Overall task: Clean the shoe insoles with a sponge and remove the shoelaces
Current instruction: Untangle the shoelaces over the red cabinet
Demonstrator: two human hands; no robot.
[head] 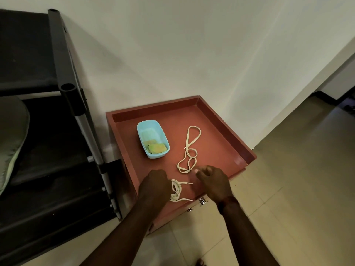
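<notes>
On the red-brown cabinet top (pixel 215 131), two cream shoelaces lie loose. One shoelace (pixel 189 150) snakes in open loops across the middle. A second, coiled shoelace (pixel 177 191) sits at the near edge, and my left hand (pixel 154 184) grips one side of the coil with curled fingers. My right hand (pixel 213 181) hovers just right of it with fingers loosely curled and holds nothing, close to the near end of the looped lace. A light blue tub (pixel 152 139) holds a yellow-green sponge (pixel 156 148). No shoe or insole shows on the cabinet.
A black metal rack (pixel 73 104) stands against the wall at the left, with a grey-green shoe (pixel 11 139) on one shelf. The cabinet has a raised rim and metal drawer knobs (pixel 201 201) on its front. Pale tiled floor (pixel 288 189) spreads right.
</notes>
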